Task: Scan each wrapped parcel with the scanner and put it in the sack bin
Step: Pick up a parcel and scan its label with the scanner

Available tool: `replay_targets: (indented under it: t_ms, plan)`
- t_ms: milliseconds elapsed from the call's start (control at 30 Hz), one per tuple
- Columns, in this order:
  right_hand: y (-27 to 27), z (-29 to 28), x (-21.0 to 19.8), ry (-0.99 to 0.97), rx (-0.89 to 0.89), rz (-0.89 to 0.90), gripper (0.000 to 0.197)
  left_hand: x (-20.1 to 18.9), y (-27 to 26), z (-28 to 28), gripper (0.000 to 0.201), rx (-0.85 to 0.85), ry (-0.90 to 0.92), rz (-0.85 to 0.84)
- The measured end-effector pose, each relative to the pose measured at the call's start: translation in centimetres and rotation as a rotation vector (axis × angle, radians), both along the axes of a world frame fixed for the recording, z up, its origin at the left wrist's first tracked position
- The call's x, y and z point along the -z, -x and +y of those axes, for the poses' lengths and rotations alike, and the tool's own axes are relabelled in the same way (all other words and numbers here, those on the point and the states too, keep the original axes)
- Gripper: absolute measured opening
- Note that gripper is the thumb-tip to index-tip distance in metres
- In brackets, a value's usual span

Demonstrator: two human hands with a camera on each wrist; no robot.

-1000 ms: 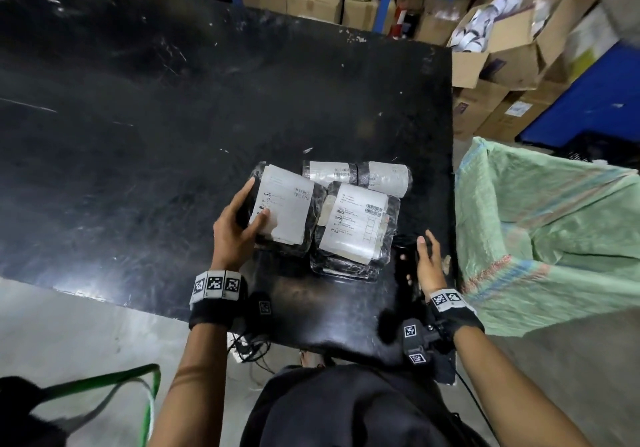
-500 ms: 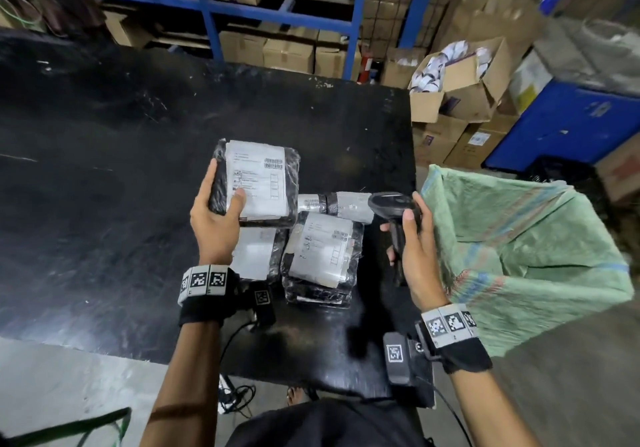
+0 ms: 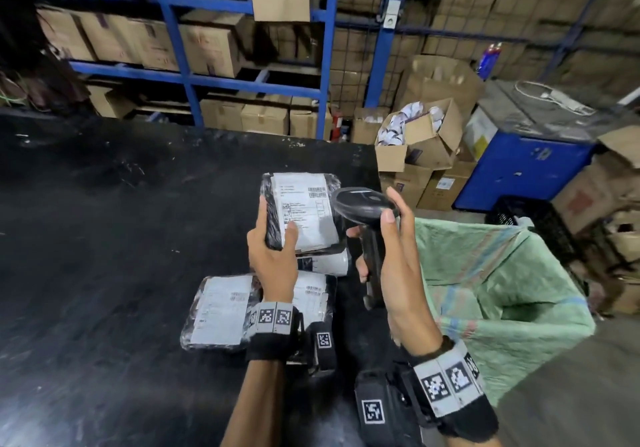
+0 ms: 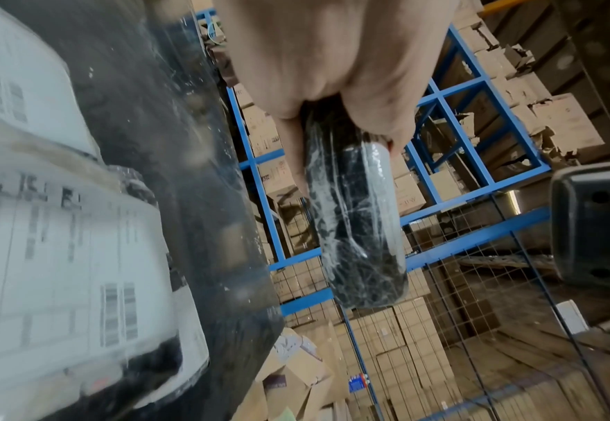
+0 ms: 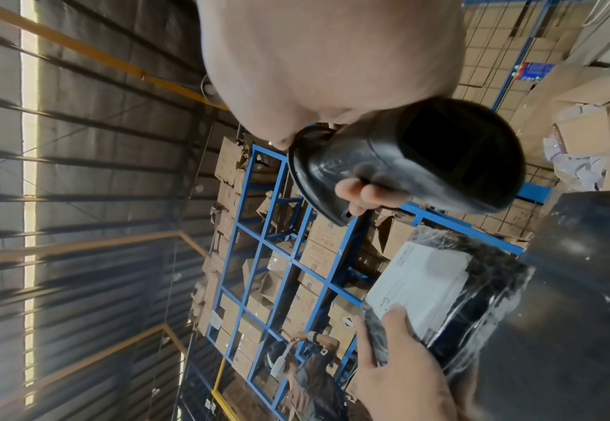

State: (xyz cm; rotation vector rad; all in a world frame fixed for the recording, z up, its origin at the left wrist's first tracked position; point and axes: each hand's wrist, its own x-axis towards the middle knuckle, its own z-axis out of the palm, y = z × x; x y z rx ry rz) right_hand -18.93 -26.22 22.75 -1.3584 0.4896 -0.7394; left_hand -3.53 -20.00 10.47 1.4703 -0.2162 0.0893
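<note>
- your left hand (image 3: 273, 256) grips a parcel (image 3: 304, 214) above the surface (image 3: 104, 238).
- your right hand (image 3: 394, 259) grips the scanner (image 3: 362, 202), just right of the parcel.

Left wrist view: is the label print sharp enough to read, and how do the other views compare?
Left wrist: labels on the table parcels are smeared by blur, unreadable. Head: the held parcel shows its barcode clearly, though fine text is too small. Right wrist: bright strip at left, scanner window dark.

Four wrapped parcels (image 3: 304, 214), one scanner (image 3: 363, 204), one sack bin (image 3: 502, 294)
</note>
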Motion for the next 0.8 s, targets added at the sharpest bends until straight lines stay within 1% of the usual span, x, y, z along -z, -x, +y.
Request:
replay_targets:
  t_ms: [67, 167, 367, 800]
  plan:
    - [0.2, -0.1, -0.1, -0.002, 0.004, 0.005, 0.045, -0.1, 0.9, -0.7, 0.067, 0.01, -0.025, 0.011]
    - [0.4, -0.2, -0.1, -0.003, 0.007, 0.022, 0.049, -0.2, 2.0, -1.4, 0.068, 0.017, -0.053, -0.01]
    - [0.2, -0.2, 0.3, 0.006, 0.02, 0.062, 0.045, 0.0, 3.5, -2.3, 0.068, 0.058, -0.035, -0.009]
    - [-0.9, -0.1, 0.9, -0.004, 0.057, 0.054, 0.047, -0.2, 3.2, -1.8, 0.068, 0.085, -0.02, 0.022]
